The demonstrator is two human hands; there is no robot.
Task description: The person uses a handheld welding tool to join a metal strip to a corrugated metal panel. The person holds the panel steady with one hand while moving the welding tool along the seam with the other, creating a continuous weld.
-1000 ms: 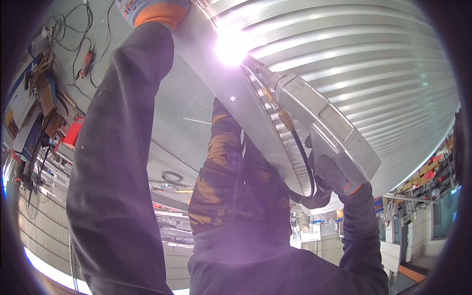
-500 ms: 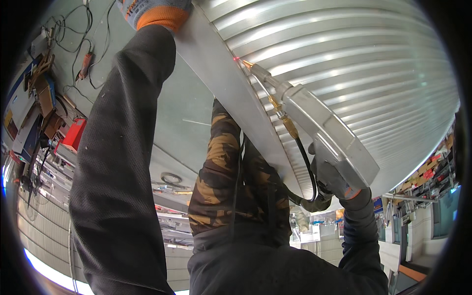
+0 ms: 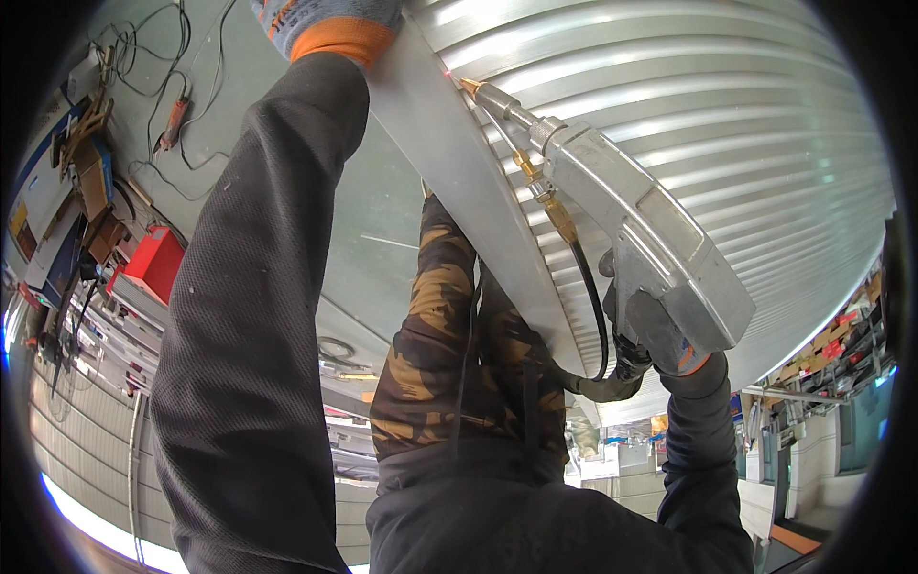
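Observation:
My right hand, in a grey glove, is wrapped round the handle of a silver handheld laser welding gun. The gun's copper nozzle points up and left at the seam between a ribbed metal panel and its flat metal edge strip. A small red light spot shows on that seam just past the nozzle. Brass fittings and a black hose run along the gun's underside. Against the strip's upper end is my left hand, in a grey and orange glove; its fingers lie beyond the picture's top edge.
On the grey-green floor to the left lie an orange corded power tool and tangled black cables. A red box stands by stacked boards at far left. My legs in camouflage trousers are close below the strip.
The welding gun's nozzle and the red spot have moved up along the seam, away from me. My left hand and the floor items appear slightly farther right.

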